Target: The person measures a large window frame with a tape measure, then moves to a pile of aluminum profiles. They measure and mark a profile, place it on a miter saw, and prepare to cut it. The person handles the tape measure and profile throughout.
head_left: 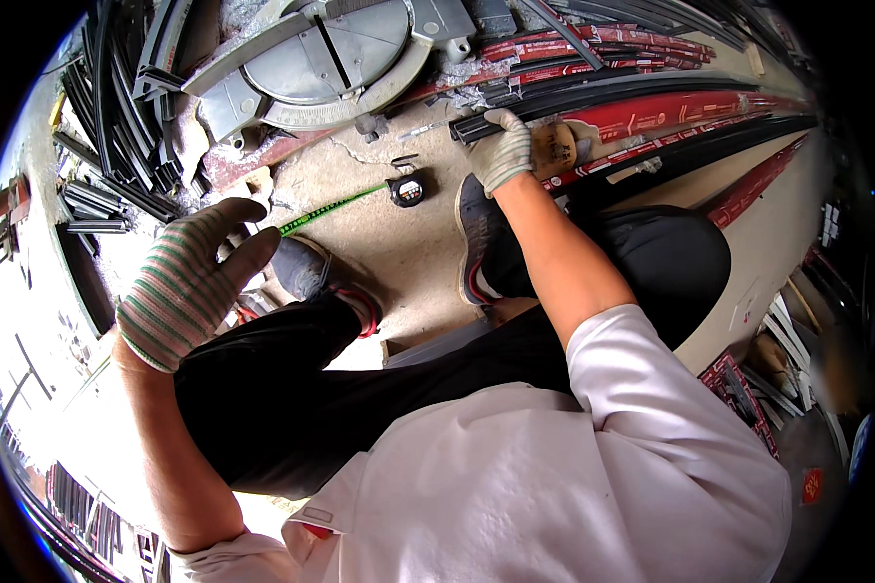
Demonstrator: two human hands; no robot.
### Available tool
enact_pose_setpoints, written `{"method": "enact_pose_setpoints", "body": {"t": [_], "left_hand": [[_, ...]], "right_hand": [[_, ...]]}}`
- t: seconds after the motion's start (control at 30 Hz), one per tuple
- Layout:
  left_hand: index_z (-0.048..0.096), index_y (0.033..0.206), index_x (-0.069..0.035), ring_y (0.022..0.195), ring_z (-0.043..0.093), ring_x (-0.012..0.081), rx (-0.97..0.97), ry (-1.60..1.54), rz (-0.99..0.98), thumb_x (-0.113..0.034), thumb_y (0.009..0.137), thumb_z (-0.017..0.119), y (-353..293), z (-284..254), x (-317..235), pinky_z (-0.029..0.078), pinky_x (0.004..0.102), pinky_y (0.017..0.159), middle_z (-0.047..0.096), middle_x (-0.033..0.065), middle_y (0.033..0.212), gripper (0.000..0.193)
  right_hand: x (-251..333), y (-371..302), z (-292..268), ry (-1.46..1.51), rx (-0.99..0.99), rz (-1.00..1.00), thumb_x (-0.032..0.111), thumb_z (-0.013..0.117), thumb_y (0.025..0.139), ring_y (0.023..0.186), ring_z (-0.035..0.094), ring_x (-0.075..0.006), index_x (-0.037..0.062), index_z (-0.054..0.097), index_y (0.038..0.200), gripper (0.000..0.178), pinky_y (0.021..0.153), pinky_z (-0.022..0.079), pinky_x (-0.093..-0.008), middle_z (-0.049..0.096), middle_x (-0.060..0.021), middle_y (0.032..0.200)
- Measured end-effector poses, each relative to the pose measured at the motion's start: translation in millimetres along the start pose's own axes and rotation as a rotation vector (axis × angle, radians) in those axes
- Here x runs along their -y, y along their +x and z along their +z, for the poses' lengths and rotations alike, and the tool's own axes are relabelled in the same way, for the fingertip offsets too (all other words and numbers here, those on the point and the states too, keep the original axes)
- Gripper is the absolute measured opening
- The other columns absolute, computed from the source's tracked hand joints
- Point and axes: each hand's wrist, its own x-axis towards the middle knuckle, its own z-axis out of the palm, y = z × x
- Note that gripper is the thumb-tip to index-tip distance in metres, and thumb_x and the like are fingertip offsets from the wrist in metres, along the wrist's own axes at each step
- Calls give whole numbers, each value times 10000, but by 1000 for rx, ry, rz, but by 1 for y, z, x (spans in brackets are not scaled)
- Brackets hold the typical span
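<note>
Black-cased tape measure (405, 189) with its bright green blade (336, 205) extended lies on bare concrete floor (399, 262), the blade's long axis slanting leftward from the case to the person's left hand (187, 277). That hand, in a striped knit glove, is at the blade's outer end, thumb and forefinger apart; whether its grip holds the tip cannot be told. Ahead and to the right of the tape measure, the gloved right hand (504, 157), nearer the case, has its grip closed around the end of a slim black profile (469, 127), apparently metal, its long axis seeming to run off rightward. Farther right of the tape measure, printed red film (642, 115) wraps long bars. Beyond the tape measure sits a round grey metal saw base (287, 73).
</note>
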Motion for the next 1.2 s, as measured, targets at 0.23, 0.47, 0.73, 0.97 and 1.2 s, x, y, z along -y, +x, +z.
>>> {"method": "enact_pose_setpoints", "body": {"t": [0.23,0.47,0.73,0.97,1.2], "left_hand": [[687,1255,8,896,645,150,-20,-25,70,-244,1003,712,-5,2,-6,534,327,833,717,86,999,357],[597,1386,2,861,592,127,-117,-169,235,-227,1026,700,2,13,-6,524,309,800,669,54,965,439],[586,1433,-26,957,690,127,-83,-538,312,-440,1072,599,13,25,-12,578,282,845,723,61,1109,549],[673,1258,-10,797,702,127,-20,-743,207,-427,1083,578,-2,26,-14,600,302,766,741,61,931,463],[686,1220,-16,782,694,115,-64,-751,274,-364,1069,626,-9,24,-12,598,292,761,736,49,894,384]], "right_hand": [[16,-44,74,-255,160,-82,199,591,905,1003,723,-339,24,582,1100,262,870,653,-523,698,-174,1081],[-22,-130,143,-464,279,-4,300,582,993,956,715,-278,22,575,1198,345,790,662,-441,697,-139,1085],[-64,-200,162,-587,394,136,370,602,1005,889,719,-241,-27,590,1248,466,735,628,-333,707,-146,1060],[-75,-228,177,-709,374,164,469,614,993,825,698,-231,37,615,1247,501,669,532,-323,710,-103,1029],[-66,-233,172,-909,353,167,582,618,1008,642,685,-167,56,714,1081,539,561,558,-291,741,-75,856]]}}
